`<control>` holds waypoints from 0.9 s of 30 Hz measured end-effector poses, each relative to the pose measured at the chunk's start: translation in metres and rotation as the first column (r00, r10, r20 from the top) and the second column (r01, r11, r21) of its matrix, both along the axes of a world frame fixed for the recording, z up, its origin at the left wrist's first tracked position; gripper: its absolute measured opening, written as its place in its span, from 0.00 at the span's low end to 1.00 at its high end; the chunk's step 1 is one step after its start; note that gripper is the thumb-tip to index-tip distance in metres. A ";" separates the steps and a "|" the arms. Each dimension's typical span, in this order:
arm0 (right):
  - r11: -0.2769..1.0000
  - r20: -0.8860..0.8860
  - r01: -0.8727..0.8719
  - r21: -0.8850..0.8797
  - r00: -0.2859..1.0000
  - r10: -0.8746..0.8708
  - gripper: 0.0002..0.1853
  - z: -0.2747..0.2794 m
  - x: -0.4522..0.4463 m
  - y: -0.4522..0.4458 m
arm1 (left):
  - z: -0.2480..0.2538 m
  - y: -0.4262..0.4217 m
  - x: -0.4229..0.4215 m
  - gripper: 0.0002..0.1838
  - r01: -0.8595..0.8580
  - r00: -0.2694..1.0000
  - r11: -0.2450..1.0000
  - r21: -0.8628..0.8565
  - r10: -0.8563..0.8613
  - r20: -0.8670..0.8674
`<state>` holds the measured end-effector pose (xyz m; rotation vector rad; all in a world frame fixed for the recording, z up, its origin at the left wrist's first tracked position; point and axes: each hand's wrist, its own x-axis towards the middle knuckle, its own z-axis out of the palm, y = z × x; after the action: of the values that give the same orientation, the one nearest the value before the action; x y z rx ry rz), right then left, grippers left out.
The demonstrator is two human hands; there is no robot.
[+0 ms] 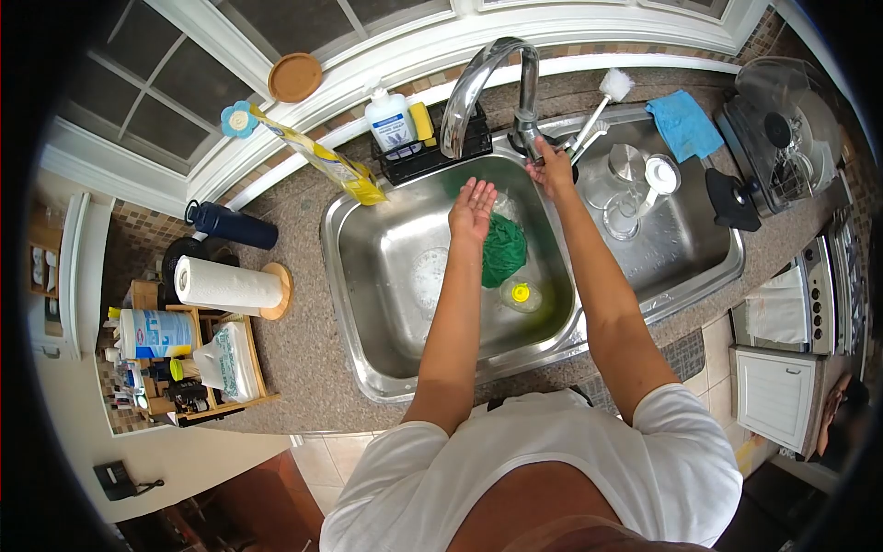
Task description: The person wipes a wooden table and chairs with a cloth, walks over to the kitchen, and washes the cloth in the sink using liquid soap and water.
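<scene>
My left hand (473,210) is palm up over the left basin, just below the spout of the chrome faucet (529,87). Its fingers are stretched out and it holds nothing. My right hand (552,171) is at the base of that faucet, fingers around the handle (528,140). Beneath my left hand a crumpled green cloth (504,250) lies in the sink (386,345). Near it is a clear bottle with a yellow cap (521,293). Whitish suds (430,276) cover the drain area. I cannot make out a water stream.
A black caddy (432,158) behind the sink holds a soap bottle (391,120) and a yellow sponge (422,122). In the right basin stand clear glass pieces (624,207) and a white brush (616,86). A paper towel roll (225,281) is at left, a dish rack (782,138) at right.
</scene>
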<state>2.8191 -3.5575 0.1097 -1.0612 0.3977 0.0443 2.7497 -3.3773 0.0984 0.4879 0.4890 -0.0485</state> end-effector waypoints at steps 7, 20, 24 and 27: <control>0.990 0.004 -0.009 0.141 1.000 0.009 0.19 -0.002 0.002 0.000 | 0.013 -0.005 0.002 0.21 0.020 0.999 1.000 0.011 -0.021 0.028; 0.983 -0.038 -0.119 0.138 0.991 0.125 0.30 0.010 -0.006 -0.014 | 0.005 0.029 -0.023 0.22 0.114 0.993 0.985 0.127 -0.118 0.021; 0.972 0.003 -0.118 -0.205 0.993 0.121 0.43 0.023 -0.068 -0.023 | -0.027 0.073 -0.046 0.24 0.140 0.990 0.959 0.245 -0.137 -0.031; 0.895 0.098 -0.240 -0.375 0.950 0.296 0.38 0.024 -0.144 -0.022 | -0.048 0.098 -0.074 0.28 0.195 0.978 0.844 0.500 -0.125 -0.170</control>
<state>2.6747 -3.5791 0.1341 -1.4691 0.1153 0.1407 2.6758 -3.2794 0.0500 1.0610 0.5910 -0.1129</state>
